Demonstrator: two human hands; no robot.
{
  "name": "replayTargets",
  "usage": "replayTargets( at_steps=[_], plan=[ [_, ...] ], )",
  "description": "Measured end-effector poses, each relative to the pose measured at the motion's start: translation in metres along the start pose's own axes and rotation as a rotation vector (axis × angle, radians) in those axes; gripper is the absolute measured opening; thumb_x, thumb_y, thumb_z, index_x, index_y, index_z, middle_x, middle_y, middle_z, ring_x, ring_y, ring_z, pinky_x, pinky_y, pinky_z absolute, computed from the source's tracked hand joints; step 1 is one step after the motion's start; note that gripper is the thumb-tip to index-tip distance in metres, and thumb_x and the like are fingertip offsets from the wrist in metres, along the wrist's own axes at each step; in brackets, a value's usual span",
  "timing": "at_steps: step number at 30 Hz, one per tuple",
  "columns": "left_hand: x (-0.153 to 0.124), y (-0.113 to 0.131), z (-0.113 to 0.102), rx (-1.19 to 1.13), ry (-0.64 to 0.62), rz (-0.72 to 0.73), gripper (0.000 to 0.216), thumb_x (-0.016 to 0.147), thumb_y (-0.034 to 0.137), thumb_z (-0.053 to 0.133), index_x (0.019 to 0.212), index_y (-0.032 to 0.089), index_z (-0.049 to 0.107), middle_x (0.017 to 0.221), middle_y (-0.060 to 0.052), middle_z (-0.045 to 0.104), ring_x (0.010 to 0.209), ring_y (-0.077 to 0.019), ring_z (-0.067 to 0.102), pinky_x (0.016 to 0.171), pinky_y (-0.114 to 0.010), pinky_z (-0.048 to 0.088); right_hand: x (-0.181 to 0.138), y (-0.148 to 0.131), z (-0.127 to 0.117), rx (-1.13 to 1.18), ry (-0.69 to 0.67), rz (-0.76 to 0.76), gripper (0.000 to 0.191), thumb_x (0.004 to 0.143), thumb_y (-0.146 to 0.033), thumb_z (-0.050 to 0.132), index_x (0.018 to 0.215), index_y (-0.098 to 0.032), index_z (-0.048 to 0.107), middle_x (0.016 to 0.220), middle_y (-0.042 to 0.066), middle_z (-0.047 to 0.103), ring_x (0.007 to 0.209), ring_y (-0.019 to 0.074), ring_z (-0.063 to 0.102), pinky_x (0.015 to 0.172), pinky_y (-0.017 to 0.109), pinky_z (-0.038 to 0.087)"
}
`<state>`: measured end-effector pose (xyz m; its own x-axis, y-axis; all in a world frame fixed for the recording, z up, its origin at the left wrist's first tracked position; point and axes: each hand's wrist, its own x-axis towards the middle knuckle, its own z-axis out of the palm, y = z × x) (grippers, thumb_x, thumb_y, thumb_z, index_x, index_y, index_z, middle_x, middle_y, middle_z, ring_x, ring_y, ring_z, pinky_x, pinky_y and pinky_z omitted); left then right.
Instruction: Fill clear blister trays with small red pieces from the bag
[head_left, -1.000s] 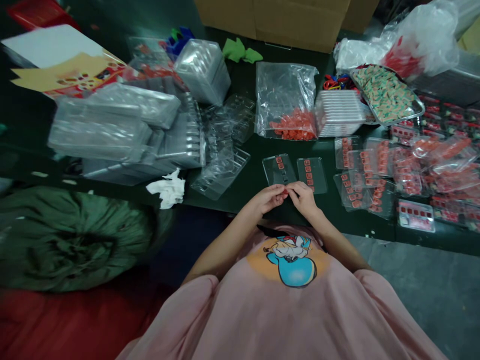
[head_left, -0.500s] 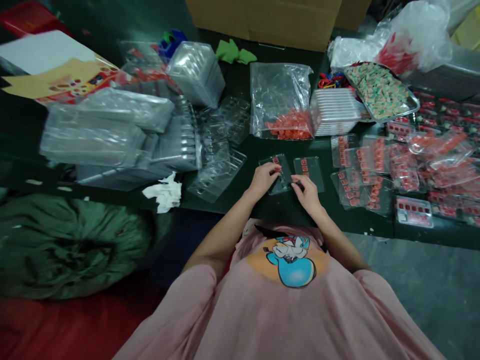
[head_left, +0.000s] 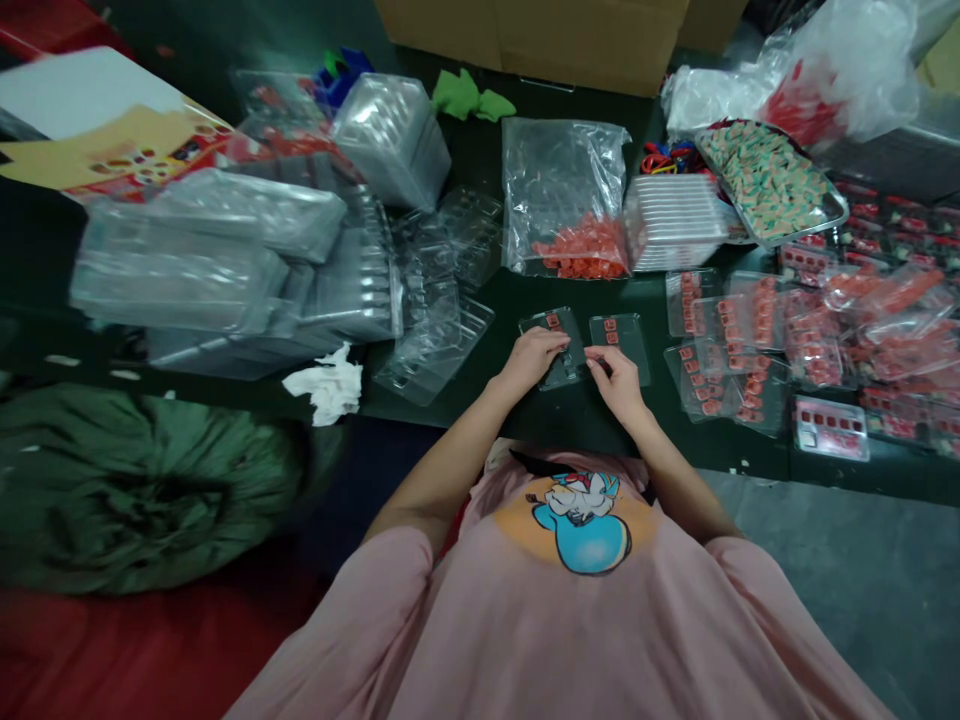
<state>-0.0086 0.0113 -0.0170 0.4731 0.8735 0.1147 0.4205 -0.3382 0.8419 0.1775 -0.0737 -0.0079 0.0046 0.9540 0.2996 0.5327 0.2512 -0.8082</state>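
Two clear plastic blister trays lie side by side on the dark table before me. My left hand (head_left: pixel 534 358) is over the left blister tray (head_left: pixel 571 373), its fingers bent and pressed together near the slots. A red piece (head_left: pixel 553 320) sits in that tray's top slot. My right hand (head_left: pixel 616 380) covers the lower left part of the right blister tray (head_left: pixel 634 345), thumb and fingertips pinched together. Red pieces (head_left: pixel 610 330) show in the upper slots of the right tray. Whatever either hand's fingertips hold is too small or hidden to make out.
Beyond the trays lies a clear bag (head_left: pixel 566 170) with red pieces inside. Stacked clear trays (head_left: pixel 180 260) fill the left side. Filled trays (head_left: pixel 750 310) overlap on the right, below a metal tray (head_left: pixel 836 205) of small green and tan pieces. White tissue (head_left: pixel 330 385) lies near the front edge.
My left hand has shifted slightly to the right over its tray, with its fingers lower. My right hand stays nearly in place, still pinched. The view has moved a little.
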Motion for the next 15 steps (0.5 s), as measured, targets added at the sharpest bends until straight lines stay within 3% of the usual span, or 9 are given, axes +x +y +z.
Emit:
replayTargets(
  at_steps=[5,15],
  plan=[
    [-0.001,0.000,0.002,0.040,0.014,0.020,0.019,0.084,0.017,0.061,0.097,0.021,0.074,0.108,-0.009,0.072,0.106,-0.0212,0.064,0.100,-0.037,0.044,0.003,0.001,0.004,-0.002,-0.020,0.000,0.021,0.093,-0.027,0.050,0.104,-0.022,0.067,0.101,0.007,0.071,0.095,0.0195,0.065,0.086,0.036,0.052],
    [-0.006,-0.005,0.016,-0.012,0.147,-0.027,0.015,0.085,0.021,0.063,0.093,0.020,0.075,0.103,-0.012,0.069,0.102,-0.0233,0.062,0.098,-0.038,0.044,0.011,0.003,0.016,-0.035,-0.042,0.024,0.020,0.091,-0.022,0.052,0.102,-0.020,0.068,0.099,0.007,0.070,0.093,0.0194,0.065,0.084,0.034,0.052]
  ],
)
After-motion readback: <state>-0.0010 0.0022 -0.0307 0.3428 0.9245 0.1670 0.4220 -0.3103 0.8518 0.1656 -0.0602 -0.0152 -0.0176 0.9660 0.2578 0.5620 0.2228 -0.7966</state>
